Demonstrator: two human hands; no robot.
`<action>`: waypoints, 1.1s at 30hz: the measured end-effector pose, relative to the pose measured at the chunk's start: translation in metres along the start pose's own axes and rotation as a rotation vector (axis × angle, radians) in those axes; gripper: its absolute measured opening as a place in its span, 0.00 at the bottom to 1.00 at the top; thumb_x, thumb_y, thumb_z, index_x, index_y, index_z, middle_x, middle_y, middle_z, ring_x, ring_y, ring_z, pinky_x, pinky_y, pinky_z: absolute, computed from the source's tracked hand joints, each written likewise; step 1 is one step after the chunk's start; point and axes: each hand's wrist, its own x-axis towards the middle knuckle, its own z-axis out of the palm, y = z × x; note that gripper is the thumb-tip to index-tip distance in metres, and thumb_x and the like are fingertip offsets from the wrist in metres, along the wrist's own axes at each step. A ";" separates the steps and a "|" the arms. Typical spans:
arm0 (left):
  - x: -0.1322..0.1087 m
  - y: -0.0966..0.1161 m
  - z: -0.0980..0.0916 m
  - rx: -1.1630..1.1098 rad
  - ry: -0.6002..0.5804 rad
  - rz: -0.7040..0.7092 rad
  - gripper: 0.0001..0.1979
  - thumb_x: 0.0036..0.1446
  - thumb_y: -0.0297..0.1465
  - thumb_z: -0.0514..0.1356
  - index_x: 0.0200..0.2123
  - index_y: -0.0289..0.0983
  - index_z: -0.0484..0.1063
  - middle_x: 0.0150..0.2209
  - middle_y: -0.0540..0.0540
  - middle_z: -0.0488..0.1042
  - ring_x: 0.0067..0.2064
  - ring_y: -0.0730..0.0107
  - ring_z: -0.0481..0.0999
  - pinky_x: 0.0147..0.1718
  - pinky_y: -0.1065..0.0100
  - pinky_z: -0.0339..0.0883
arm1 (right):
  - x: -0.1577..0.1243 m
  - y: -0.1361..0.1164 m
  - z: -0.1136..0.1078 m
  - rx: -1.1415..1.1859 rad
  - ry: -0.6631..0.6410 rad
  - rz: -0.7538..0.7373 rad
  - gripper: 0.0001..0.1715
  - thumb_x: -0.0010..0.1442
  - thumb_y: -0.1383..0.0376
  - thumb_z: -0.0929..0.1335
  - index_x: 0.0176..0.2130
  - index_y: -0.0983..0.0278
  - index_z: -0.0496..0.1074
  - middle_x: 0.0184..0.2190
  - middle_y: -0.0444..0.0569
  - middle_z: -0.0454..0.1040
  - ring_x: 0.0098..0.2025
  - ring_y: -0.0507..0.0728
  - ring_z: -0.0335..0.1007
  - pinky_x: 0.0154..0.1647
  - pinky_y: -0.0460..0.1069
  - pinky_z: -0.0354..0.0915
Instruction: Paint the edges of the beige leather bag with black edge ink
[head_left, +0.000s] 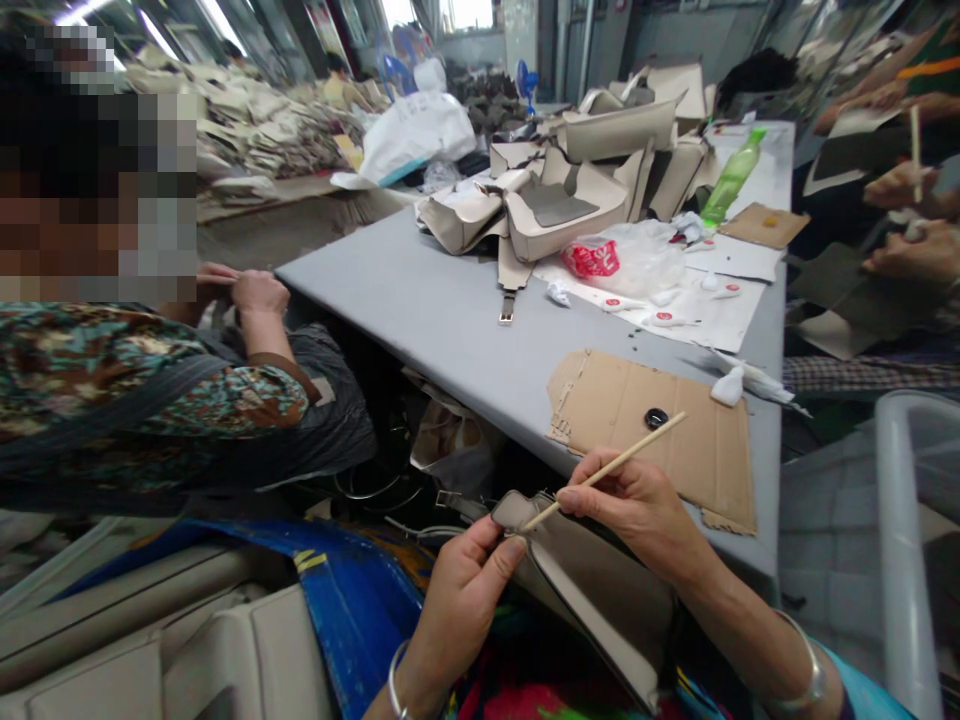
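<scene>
Between the thumb and fingers of my right hand (626,505) is a thin wooden stick (626,457), slanting down to the left. Its lower tip touches the edge of a beige leather bag piece (607,600) that lies over my lap. My left hand (472,590) pinches that same piece by a small rounded tab, just left of the stick's tip. A strap with a metal buckle (448,498) hangs out beyond my left fingers. Past my right hand, a small round black container (655,418) sits on a cardboard sheet (705,440).
Bag pieces (570,200) are heaped on the grey table (405,290), near a green bottle (735,175) and small white tubes (671,320). A co-worker (135,400) sits at left; another person's hands (911,220) work at right. A blue-rimmed container (352,610) holds beige pieces.
</scene>
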 end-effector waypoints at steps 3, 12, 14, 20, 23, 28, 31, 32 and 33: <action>-0.001 0.000 0.000 0.021 0.008 0.003 0.20 0.65 0.39 0.63 0.58 0.39 0.76 0.50 0.43 0.82 0.49 0.53 0.80 0.50 0.61 0.72 | 0.003 0.000 0.000 -0.022 -0.014 -0.011 0.17 0.59 0.53 0.76 0.32 0.63 0.74 0.26 0.43 0.75 0.28 0.51 0.67 0.27 0.45 0.59; -0.002 -0.003 -0.002 0.104 0.058 0.020 0.20 0.65 0.40 0.63 0.57 0.39 0.77 0.47 0.44 0.83 0.47 0.55 0.80 0.46 0.64 0.72 | 0.010 -0.002 0.001 -0.133 -0.055 -0.074 0.17 0.64 0.53 0.73 0.32 0.62 0.73 0.26 0.42 0.74 0.28 0.51 0.66 0.29 0.46 0.58; -0.001 -0.003 -0.002 0.118 0.062 0.038 0.20 0.65 0.40 0.63 0.57 0.39 0.77 0.47 0.44 0.83 0.46 0.55 0.80 0.45 0.65 0.72 | 0.011 -0.002 0.001 -0.128 -0.065 -0.086 0.17 0.64 0.53 0.73 0.32 0.62 0.73 0.27 0.42 0.73 0.29 0.51 0.66 0.29 0.46 0.59; 0.000 -0.002 -0.005 0.173 0.079 0.063 0.20 0.65 0.40 0.62 0.57 0.41 0.77 0.49 0.45 0.83 0.48 0.55 0.79 0.48 0.65 0.71 | 0.016 0.001 0.003 -0.052 -0.126 -0.131 0.15 0.64 0.53 0.73 0.34 0.62 0.74 0.29 0.43 0.74 0.32 0.52 0.69 0.33 0.46 0.64; 0.000 -0.002 -0.006 0.196 0.090 0.080 0.20 0.66 0.40 0.62 0.58 0.41 0.76 0.49 0.45 0.83 0.48 0.55 0.79 0.49 0.65 0.71 | 0.016 0.000 0.004 -0.080 -0.122 -0.149 0.15 0.64 0.53 0.73 0.35 0.62 0.74 0.29 0.43 0.74 0.31 0.52 0.68 0.33 0.46 0.63; -0.001 -0.002 -0.004 0.208 0.115 0.105 0.19 0.65 0.39 0.63 0.57 0.41 0.77 0.48 0.46 0.83 0.46 0.57 0.80 0.46 0.67 0.71 | 0.017 -0.016 0.006 -0.229 -0.133 -0.273 0.15 0.66 0.54 0.72 0.33 0.63 0.74 0.27 0.41 0.70 0.29 0.50 0.64 0.31 0.45 0.60; -0.001 -0.003 -0.005 0.193 0.103 0.100 0.19 0.65 0.39 0.63 0.56 0.41 0.77 0.49 0.45 0.83 0.47 0.56 0.80 0.48 0.65 0.71 | 0.024 -0.030 0.006 -0.304 -0.233 -0.392 0.15 0.66 0.55 0.72 0.34 0.63 0.73 0.28 0.41 0.70 0.31 0.50 0.64 0.33 0.46 0.60; -0.001 -0.003 -0.006 0.191 0.106 0.101 0.19 0.65 0.39 0.63 0.56 0.40 0.77 0.49 0.45 0.83 0.48 0.56 0.80 0.48 0.64 0.71 | 0.028 -0.033 0.006 -0.326 -0.277 -0.427 0.15 0.66 0.55 0.72 0.34 0.64 0.73 0.28 0.41 0.70 0.31 0.50 0.64 0.33 0.45 0.59; -0.001 -0.004 -0.007 0.190 0.111 0.104 0.19 0.65 0.39 0.63 0.56 0.40 0.77 0.49 0.44 0.82 0.48 0.55 0.79 0.49 0.64 0.71 | 0.033 -0.036 0.006 -0.340 -0.318 -0.451 0.15 0.66 0.56 0.72 0.34 0.64 0.72 0.28 0.40 0.70 0.31 0.49 0.64 0.34 0.45 0.59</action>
